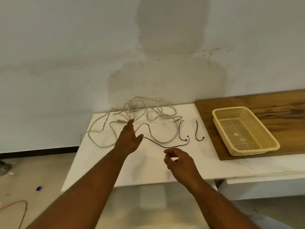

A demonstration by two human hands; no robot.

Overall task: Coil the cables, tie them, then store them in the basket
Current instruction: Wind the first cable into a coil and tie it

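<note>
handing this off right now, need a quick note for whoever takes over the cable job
Left hand: open, stretched over the cream cable tangle, nothing in its grip.
Right hand: loosely curled, empty, just short of the long black tie.
Things: the tangle lies loose at the back of the white table. Two shorter black ties lie to its right. The yellow basket sits on the wooden board, with nothing in it.
Done: nothing yet.
Left: coil, tie, put in the basket.
</note>
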